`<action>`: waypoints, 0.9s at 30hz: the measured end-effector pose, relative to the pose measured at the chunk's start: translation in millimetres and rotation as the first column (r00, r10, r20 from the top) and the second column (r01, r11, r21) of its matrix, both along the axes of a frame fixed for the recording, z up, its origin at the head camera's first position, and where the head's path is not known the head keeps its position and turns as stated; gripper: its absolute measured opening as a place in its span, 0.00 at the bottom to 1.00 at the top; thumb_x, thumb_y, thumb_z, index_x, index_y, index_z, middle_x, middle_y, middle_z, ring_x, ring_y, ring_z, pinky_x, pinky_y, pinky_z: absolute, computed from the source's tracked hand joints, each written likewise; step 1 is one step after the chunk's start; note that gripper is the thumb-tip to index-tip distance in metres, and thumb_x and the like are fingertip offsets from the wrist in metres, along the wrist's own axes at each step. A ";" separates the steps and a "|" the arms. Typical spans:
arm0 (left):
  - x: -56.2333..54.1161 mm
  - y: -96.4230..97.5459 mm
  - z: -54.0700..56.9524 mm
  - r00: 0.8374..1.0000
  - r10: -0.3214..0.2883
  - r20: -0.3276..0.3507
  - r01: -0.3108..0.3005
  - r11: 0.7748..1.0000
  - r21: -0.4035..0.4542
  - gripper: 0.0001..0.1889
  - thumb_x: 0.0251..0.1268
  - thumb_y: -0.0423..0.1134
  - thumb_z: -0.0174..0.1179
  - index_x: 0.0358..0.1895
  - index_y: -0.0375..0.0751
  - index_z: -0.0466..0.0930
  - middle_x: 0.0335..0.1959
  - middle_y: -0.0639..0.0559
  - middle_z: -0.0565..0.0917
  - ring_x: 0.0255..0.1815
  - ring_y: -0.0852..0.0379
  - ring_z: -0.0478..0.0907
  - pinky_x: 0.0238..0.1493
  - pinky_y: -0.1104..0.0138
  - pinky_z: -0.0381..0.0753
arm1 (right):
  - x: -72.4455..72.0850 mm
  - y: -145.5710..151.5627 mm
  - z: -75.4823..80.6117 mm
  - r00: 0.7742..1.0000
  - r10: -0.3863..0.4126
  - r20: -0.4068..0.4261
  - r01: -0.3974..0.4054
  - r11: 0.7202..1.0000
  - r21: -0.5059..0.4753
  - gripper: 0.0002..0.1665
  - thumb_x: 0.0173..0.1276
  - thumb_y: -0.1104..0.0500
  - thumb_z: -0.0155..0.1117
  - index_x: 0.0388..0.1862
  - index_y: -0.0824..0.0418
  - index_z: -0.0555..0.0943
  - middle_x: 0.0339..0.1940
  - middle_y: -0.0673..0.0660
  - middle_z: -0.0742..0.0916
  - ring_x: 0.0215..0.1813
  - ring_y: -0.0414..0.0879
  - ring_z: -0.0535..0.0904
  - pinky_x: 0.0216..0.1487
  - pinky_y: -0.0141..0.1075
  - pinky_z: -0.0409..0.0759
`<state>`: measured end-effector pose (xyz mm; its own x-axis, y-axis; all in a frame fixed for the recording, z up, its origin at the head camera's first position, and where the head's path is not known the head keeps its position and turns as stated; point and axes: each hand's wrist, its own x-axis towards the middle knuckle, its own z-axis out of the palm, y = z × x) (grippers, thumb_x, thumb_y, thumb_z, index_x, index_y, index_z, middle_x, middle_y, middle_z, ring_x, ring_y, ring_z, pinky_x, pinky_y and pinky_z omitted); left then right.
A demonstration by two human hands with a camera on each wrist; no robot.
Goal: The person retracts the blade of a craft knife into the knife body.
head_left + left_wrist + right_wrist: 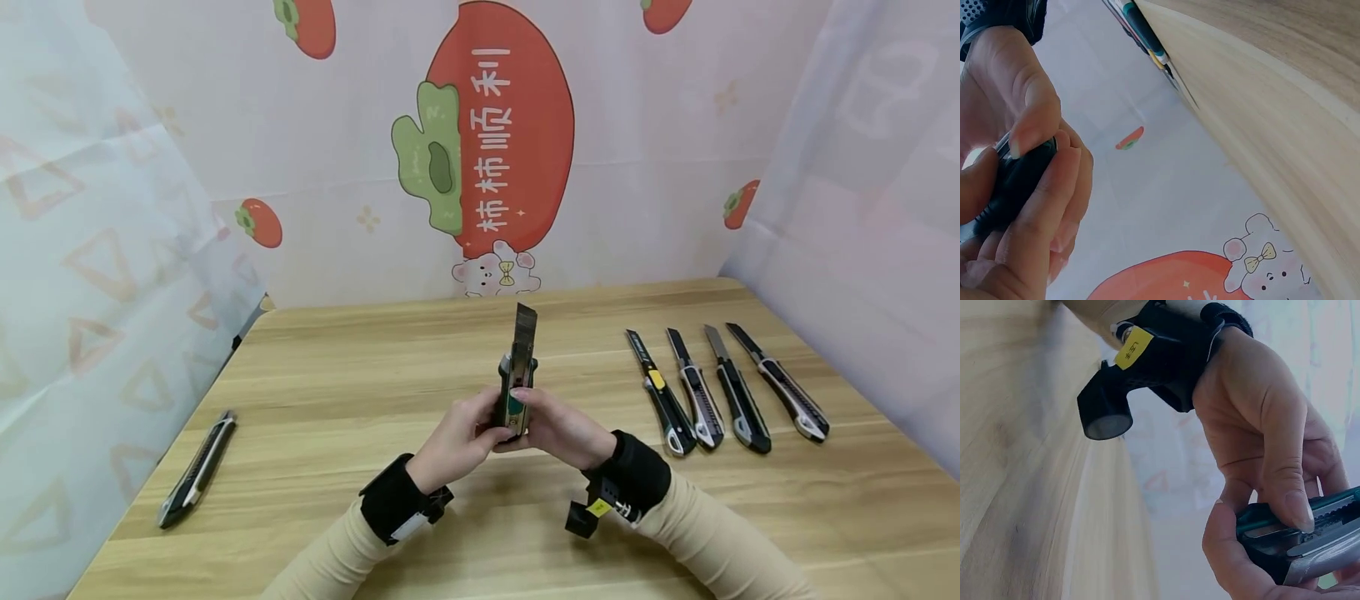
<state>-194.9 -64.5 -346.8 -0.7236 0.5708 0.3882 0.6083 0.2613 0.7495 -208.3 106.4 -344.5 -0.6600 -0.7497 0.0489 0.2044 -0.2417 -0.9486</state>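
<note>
The left hand and right hand together grip a black-and-green utility knife, wide metal blade bared, apparently above the pale wooden table.

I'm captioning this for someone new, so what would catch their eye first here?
Probably the big red cartoon fruit on the backdrop behind the table. Next, the utility knife held by the left hand and right hand over the table's middle, then four knives lying on the table's right side.
</note>
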 end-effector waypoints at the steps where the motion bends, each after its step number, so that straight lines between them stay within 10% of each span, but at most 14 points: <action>1: 0.0 -0.2 -0.2 1.000 -0.003 -0.009 0.003 1.000 0.001 0.21 0.54 0.25 0.53 0.53 0.38 0.65 0.45 0.42 0.78 0.44 0.54 0.77 0.39 0.72 0.77 | 0.0 -0.1 -0.6 1.000 -0.006 0.007 0.006 1.000 -0.007 0.26 0.68 0.53 0.35 0.61 0.63 0.54 0.50 0.55 0.72 0.49 0.45 0.72 0.53 0.51 0.68; 8: -0.5 -0.3 1.4 1.000 0.011 0.004 -0.011 1.000 -0.009 0.23 0.52 0.24 0.54 0.54 0.36 0.64 0.48 0.41 0.76 0.42 0.53 0.78 0.40 0.71 0.77 | 0.8 -2.3 -2.2 1.000 -0.024 0.016 0.024 0.999 -0.028 0.21 0.67 0.57 0.39 0.57 0.60 0.63 0.48 0.53 0.74 0.46 0.43 0.73 0.51 0.51 0.70; 18: 16.1 0.9 32.2 0.999 0.023 0.032 -0.021 0.998 -0.058 0.23 0.49 0.20 0.53 0.52 0.30 0.64 0.45 0.36 0.77 0.36 0.49 0.79 0.28 0.73 0.75 | -0.1 -1.1 -4.8 1.000 0.001 0.011 0.000 0.997 -0.077 0.19 0.65 0.63 0.43 0.54 0.57 0.67 0.48 0.55 0.74 0.45 0.45 0.74 0.51 0.52 0.70; 27: 14.5 0.3 27.1 0.996 -0.013 0.088 0.014 1.000 -0.016 0.28 0.44 0.15 0.54 0.54 0.33 0.63 0.44 0.35 0.76 0.37 0.46 0.78 0.30 0.71 0.77 | 1.9 -1.7 -8.7 1.000 -0.013 0.000 0.013 0.995 -0.103 0.16 0.64 0.68 0.42 0.47 0.56 0.70 0.43 0.54 0.76 0.43 0.45 0.75 0.47 0.48 0.73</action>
